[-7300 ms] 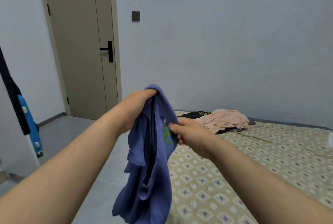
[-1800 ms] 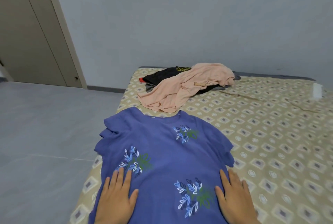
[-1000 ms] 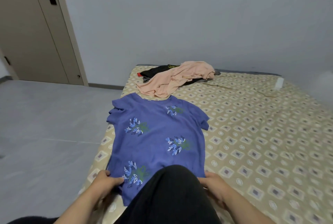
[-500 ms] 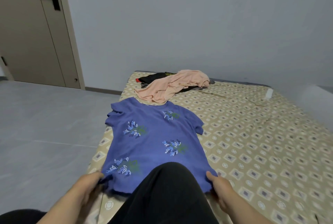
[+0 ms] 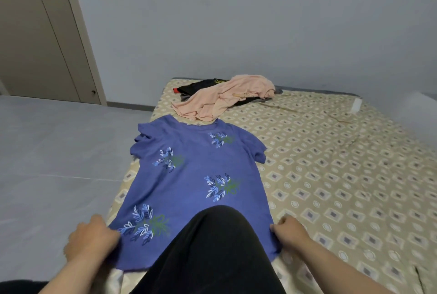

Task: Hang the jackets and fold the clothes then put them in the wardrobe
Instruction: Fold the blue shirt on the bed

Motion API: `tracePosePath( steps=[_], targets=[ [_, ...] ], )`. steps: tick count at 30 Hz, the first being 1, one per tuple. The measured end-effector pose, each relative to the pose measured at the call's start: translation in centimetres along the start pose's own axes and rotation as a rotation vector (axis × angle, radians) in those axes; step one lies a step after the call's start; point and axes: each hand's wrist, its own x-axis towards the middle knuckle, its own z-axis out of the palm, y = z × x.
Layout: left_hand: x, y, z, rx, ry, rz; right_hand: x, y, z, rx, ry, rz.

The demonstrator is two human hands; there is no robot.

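The blue T-shirt lies print side up and spread flat on the bed, close to the bed's left edge, with the collar away from the person and the hem toward them. The left hand grips the hem's left corner, its fingers curled over the cloth. The right hand holds the hem's right corner, its fingers curled and pinching the edge.

Held at both corners, the hem can be drawn taut toward the person. I judge this is to pull wrinkles out of the body before a first fold. The T-shirt's left sleeve is bunched at the bed's edge and will likely need flattening.

A knee in black trousers covers the middle of the hem, between the hands. Just beyond the T-shirt's collar a pink garment lies crumpled over a black garment; both are unfolded. Left of the T-shirt is grey floor, and beyond that a closed door. No wardrobe is in view.
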Motion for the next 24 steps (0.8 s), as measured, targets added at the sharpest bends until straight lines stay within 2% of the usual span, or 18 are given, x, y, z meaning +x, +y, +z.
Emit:
tracePosePath(
  steps=[2, 4, 5, 7, 11, 19, 21, 24],
  targets=[
    [-0.9, 1.9, 0.8, 0.078, 0.130, 0.275, 0.9, -0.5, 0.3, -0.182, 0.094, -0.186],
    [-1.4, 4.0, 2.2, 0.126, 0.130, 0.552, 1.7, -0.8, 1.4, -0.342, 0.100, -0.385],
    [-1.5, 5.1, 2.8, 0.145, 0.096, 0.630, 2.1, -1.0, 2.2, -0.374, 0.086, -0.456],
    [-1.3, 7.0, 3.7, 0.186, 0.036, 0.679, 3.1, -1.5, 3.7, -0.412, 0.085, -0.513],
    [-0.2, 9.0, 6.2, 0.279, 0.020, 0.715, 5.9, -2.7, 5.3, -0.428, 0.122, -0.515],
    [3.4, 18.0, 10.0, 0.303, -0.086, 0.800, 13.8, -5.0, 3.5, -0.018, 0.303, -0.471],
    [3.8, 21.3, 10.8, 0.293, -0.096, 0.813, 15.2, -4.9, 3.4, 0.181, 0.324, -0.386],
    [4.2, 27.0, 12.5, 0.230, -0.130, 0.851, 17.8, -5.2, 2.3, 0.456, 0.340, -0.133]
  ],
)
